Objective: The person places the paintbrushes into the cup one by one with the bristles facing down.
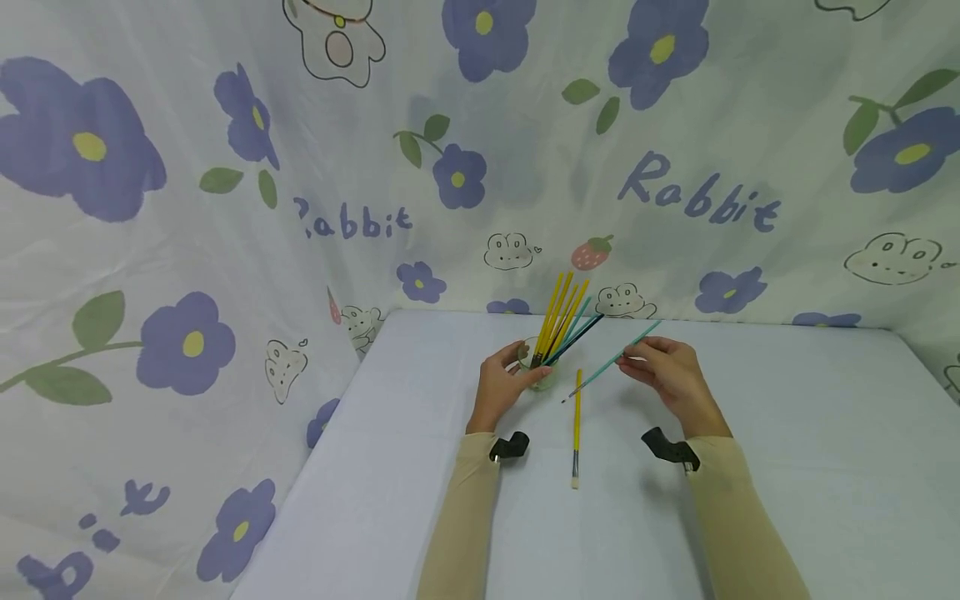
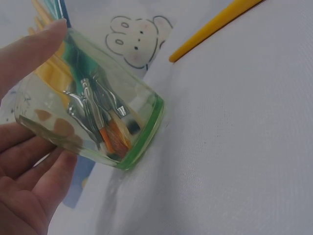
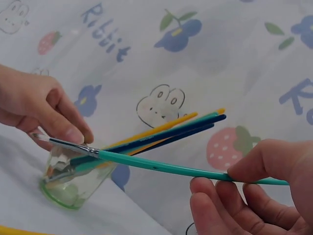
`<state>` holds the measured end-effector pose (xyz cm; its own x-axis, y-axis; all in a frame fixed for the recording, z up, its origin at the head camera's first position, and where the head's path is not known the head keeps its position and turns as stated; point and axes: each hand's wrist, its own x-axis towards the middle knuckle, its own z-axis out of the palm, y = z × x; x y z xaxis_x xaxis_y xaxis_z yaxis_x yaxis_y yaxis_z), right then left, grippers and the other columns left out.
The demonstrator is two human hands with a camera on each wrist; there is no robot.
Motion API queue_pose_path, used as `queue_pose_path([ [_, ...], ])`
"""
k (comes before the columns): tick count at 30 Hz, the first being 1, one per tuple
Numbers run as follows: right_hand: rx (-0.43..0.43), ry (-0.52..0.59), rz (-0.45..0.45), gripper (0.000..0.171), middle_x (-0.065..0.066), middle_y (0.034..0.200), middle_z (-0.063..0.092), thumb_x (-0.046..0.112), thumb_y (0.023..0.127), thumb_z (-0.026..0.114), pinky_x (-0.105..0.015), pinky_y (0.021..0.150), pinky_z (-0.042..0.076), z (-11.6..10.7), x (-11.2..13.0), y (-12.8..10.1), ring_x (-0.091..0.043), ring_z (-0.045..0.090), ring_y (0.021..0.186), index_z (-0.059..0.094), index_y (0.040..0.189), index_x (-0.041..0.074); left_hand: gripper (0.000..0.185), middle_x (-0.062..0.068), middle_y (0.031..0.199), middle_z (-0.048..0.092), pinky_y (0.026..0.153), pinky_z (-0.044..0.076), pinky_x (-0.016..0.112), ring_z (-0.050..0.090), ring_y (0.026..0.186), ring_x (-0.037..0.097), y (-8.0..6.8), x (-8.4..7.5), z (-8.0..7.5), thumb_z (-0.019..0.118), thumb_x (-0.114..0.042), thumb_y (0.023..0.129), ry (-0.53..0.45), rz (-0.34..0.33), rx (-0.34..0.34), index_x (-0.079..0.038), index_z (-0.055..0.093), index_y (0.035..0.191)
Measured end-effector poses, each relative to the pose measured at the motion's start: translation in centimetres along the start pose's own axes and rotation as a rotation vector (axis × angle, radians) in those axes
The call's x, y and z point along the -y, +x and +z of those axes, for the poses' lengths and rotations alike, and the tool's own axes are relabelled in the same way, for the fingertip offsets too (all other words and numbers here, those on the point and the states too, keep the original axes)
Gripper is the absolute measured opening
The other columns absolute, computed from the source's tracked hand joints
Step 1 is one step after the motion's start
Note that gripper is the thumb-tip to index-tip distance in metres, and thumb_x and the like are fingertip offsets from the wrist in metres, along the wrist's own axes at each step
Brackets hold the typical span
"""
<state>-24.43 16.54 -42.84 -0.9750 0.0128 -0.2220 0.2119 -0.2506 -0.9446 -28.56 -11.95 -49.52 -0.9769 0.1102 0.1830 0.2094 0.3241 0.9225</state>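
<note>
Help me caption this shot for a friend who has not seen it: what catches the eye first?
The bunch of yellow and teal brushes fanning out of a green glass cup, which the left hand grips at the table's middle. Beside it, the right hand pinches a teal brush in the air, bristle end towards the cup. One yellow brush lies alone on the white table, between the two hands.

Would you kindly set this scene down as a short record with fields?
Left hand: grips the green glass cup, which is tilted.
Right hand: pinches a teal paintbrush, bristle end toward the cup.
In the cup: yellow, teal and dark blue brushes, bristles down.
On the table: one yellow brush lying loose between the hands.
Backdrop: flowered rabbit cloth.
</note>
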Motion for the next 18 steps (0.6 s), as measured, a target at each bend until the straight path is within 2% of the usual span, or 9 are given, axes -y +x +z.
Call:
queue_pose_path([
  [13, -0.035, 0.102, -0.031, 0.009, 0.001, 0.089, 0.072, 0.003, 0.098, 0.066, -0.028, 0.087, 0.065, 1.6, 0.8, 0.9, -0.012, 0.077, 0.083, 0.06, 0.105, 0.002, 0.081, 0.011, 0.146, 0.063, 0.112, 0.054, 0.04, 0.058, 0.138, 0.026, 0.0, 0.1, 0.0, 0.089, -0.041, 0.082, 0.003, -0.005, -0.001, -0.009, 0.057, 0.148],
  [18, -0.058, 0.125, -0.051, 0.012, 0.0, 0.089, 0.073, 0.002, 0.098, 0.066, -0.029, 0.086, 0.065, 2.2, 0.9, 1.2, -0.013, 0.078, 0.082, 0.058, 0.107, 0.0, 0.081, 0.01, 0.146, 0.063, 0.113, 0.054, 0.04, 0.058, 0.139, 0.025, 0.0, 0.0, 0.0, 0.089, -0.041, 0.081, -0.004, -0.018, -0.002, -0.009, 0.057, 0.148],
])
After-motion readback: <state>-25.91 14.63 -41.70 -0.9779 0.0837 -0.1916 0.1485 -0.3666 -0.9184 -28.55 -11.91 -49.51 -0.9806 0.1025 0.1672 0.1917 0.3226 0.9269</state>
